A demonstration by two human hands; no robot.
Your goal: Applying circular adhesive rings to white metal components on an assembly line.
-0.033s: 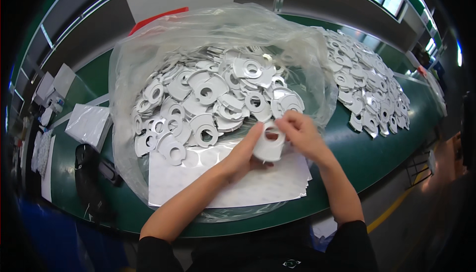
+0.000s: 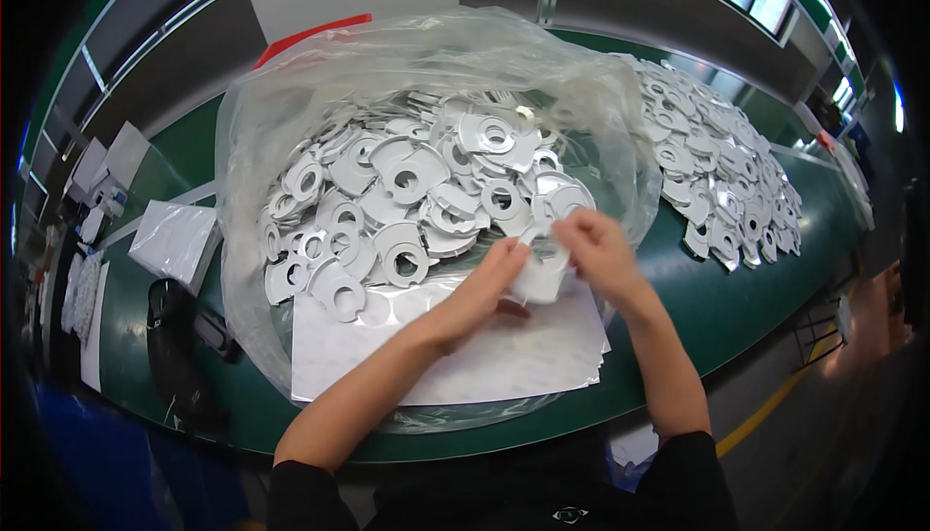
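Observation:
A white plastic part [image 2: 539, 282] with a large round hole is held above white sheets, tilted and slightly blurred. My left hand [image 2: 481, 291] grips its left side, the thumb along the near face and fingers underneath. At its upper right edge, my right hand [image 2: 603, 255] is closed in a pinch. Whether something thin is also between those fingertips cannot be made out. Just beyond lies a heap of similar white parts [image 2: 407, 171] in an open clear plastic bag [image 2: 254, 269]. Below my hands is a stack of white sheets [image 2: 455, 366], with faint round outlines on the top one.
A second pile of white parts [image 2: 722, 168] lies on the green table [image 2: 756, 313] to the right. At the left are a plastic-wrapped white package [image 2: 172, 240], a black pouch [image 2: 174, 357] and a small dark object [image 2: 215, 335]. A red strip [image 2: 312, 39] shows behind the bag.
The part has tilted and shifted slightly right between my hands. My right hand has moved a little right and up; my left hand has followed a little to the right.

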